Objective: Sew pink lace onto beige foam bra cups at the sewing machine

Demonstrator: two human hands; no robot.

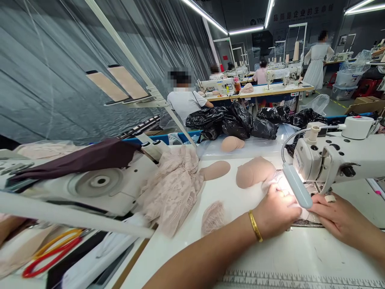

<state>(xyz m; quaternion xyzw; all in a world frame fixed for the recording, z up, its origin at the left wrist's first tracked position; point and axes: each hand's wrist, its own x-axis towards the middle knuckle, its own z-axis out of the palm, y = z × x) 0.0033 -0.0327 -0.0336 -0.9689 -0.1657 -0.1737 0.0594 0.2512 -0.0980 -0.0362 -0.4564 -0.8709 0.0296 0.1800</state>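
My left hand (277,212), with a gold bracelet (255,226) at the wrist, has its fingers curled onto pale pink lace fabric (271,180) on the machine bed. My right hand (338,216) lies close by on the right, its fingers drawn together at the same fabric beside the presser foot. Above both stands a white sewing machine (357,158). A lit grey lamp (297,185) hangs over the work and hides the needle area and some fingertips. Beige moulded bra cups (255,171) rest left of my left hand, one touching the fabric.
A heap of pale lace (177,188) and a small lace cup (213,217) lie on the left. Farther left are another machine (99,182) under dark cloth and scissors with red and orange handles (54,253). Black plastic bags (231,120) line the back; co-workers sit beyond.
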